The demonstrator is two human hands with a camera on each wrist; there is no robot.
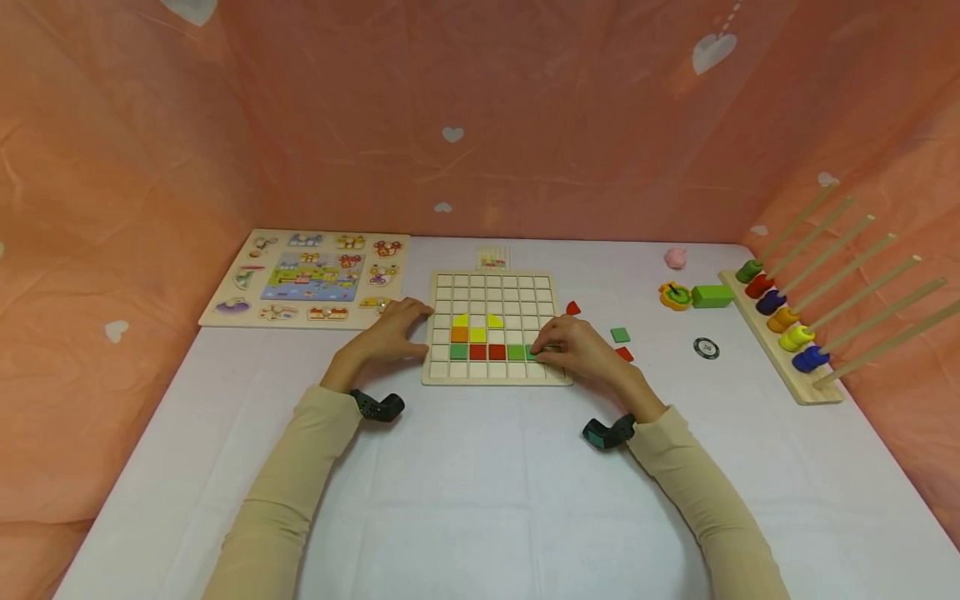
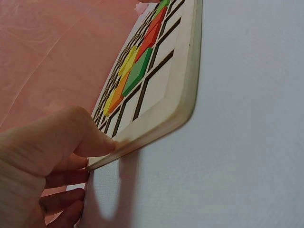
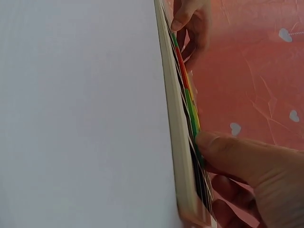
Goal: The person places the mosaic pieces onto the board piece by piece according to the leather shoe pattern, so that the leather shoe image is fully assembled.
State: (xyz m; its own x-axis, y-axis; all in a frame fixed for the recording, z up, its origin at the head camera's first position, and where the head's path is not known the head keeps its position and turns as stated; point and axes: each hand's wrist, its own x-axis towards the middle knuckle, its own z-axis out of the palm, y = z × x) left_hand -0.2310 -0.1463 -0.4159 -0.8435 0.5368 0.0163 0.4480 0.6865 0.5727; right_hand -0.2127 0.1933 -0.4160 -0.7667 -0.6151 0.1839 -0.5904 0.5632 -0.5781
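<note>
A wooden grid board (image 1: 491, 377) lies flat with coloured tiles in its squares. My left hand (image 1: 390, 333) is at the board's left edge, thumb and fingers spread apart. In the left wrist view its thumb (image 2: 97, 142) rests on the rim near the corner. My right hand (image 1: 581, 348) pinches a green tile (image 1: 531, 353) at the right end of the lower row, beside another green tile (image 1: 516, 352). That row also has two red tiles (image 1: 487, 352) and a green tile (image 1: 458, 352) at its left. Above sit yellow tiles (image 1: 477, 335) and an orange tile (image 1: 459, 334).
Right of the board lie loose red tiles (image 1: 625, 354) and a green tile (image 1: 620, 335). A small pattern card (image 1: 492, 259) is behind it. Farther right are a black disc (image 1: 706, 348), a green block (image 1: 712, 297) and a peg stand (image 1: 787, 354). A picture puzzle (image 1: 240, 287) lies left.
</note>
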